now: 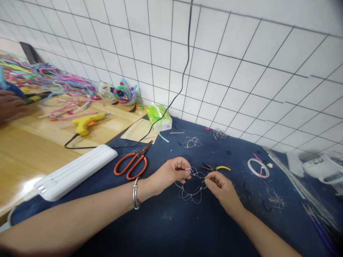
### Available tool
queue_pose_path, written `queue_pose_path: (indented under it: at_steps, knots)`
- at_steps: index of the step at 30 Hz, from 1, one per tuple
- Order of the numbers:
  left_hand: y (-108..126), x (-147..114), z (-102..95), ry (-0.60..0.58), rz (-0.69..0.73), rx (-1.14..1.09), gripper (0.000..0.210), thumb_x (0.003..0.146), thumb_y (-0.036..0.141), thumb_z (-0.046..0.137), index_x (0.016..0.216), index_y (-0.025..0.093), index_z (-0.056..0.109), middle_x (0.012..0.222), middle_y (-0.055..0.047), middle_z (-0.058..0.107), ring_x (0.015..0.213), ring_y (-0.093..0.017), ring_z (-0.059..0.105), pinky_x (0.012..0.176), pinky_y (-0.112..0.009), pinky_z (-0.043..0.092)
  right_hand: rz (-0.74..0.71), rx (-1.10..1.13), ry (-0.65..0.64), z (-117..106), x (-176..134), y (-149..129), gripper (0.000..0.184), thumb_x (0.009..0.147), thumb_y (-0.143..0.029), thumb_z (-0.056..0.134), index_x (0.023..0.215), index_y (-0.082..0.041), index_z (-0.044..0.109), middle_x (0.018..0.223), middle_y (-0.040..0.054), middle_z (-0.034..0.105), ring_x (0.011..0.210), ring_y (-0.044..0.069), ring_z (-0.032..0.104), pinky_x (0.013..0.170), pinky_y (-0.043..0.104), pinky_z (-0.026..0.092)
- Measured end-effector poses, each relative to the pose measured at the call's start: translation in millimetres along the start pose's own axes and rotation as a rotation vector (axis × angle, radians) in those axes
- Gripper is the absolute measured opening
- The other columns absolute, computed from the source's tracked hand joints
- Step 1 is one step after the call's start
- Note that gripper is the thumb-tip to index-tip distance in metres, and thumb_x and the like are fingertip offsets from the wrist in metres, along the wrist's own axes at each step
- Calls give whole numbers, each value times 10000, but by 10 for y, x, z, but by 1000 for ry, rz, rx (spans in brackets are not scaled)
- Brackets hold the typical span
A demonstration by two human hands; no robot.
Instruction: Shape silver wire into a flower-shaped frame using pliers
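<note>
Between my two hands is a ring of thin silvery wire bent into petal-like loops, a wire wreath [190,196], held just above the dark blue cloth [166,221]. My left hand [175,173] pinches its upper left side, fingers closed. At its right side my right hand [219,187] closes thumb and fingers on the wire. Right behind the wreath lie yellow-handled pliers [217,167]. Scissors with orange-red handles [134,162] rest beyond my left wrist. Farther back on the cloth are a bent wire piece [192,142] and a tangle of wire [219,135].
A white oblong case [76,171] and a yellow glue gun [85,123] lie left, with a black cord crossing. A tissue pack [159,116] stands by the tiled wall. At right are a white ring [249,166], wire scraps [277,200] and long wires [308,185]. Another person's hand [12,105] is far left.
</note>
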State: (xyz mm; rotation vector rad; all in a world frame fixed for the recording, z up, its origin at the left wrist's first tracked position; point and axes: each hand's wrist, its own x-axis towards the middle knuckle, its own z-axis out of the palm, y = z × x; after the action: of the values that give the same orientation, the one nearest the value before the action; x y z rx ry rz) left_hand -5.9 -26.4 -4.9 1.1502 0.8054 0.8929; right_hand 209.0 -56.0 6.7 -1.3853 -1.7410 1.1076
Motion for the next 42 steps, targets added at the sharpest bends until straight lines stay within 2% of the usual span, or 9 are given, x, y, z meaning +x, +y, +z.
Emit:
queue_pose_path:
  at_steps: [3,9,16,21,30,42]
  knots:
    - [14,-10,3,-25,-19,-11,180,737,251,628,851,150,531,789,-17,588,753,-145,600,611,-251,468,3,1,4,14,2,14,188,804,-373,533,783,-187,550,668,-29,470,594,97,421,549,213,351]
    - [40,-26,-7,-53,-69,-43,196,754,261,606,896,146,534,849,-51,612,790,-158,607,651,-274,474,72,36,21,35,3,68,217,809,-394,518,749,-187,542,588,-49,426,469,71,343,445,201,290]
    - [85,-42,-21,-95,-103,-91,215,763,266,598,937,159,532,887,-59,601,818,-174,607,666,-297,478,106,132,35,54,15,93,225,800,-399,537,766,-176,546,609,-40,472,432,56,338,415,201,257]
    - [94,-38,-30,-85,-108,-100,236,750,252,612,953,163,532,916,-65,593,825,-173,596,671,-302,481,132,212,66,51,32,91,236,792,-403,547,756,-169,534,626,-34,502,398,42,324,392,202,230]
    - [72,-19,-53,-58,-92,-29,202,758,239,594,936,158,544,829,-40,584,777,-148,577,647,-272,463,126,255,87,55,36,75,225,799,-386,549,740,-170,521,643,-28,539,383,31,319,393,206,213]
    - [42,-3,-44,-61,-31,-61,233,729,127,603,947,158,527,916,-43,572,790,-137,568,654,-270,458,111,294,107,39,36,74,205,812,-362,536,746,-170,517,650,-23,546,386,31,327,399,209,209]
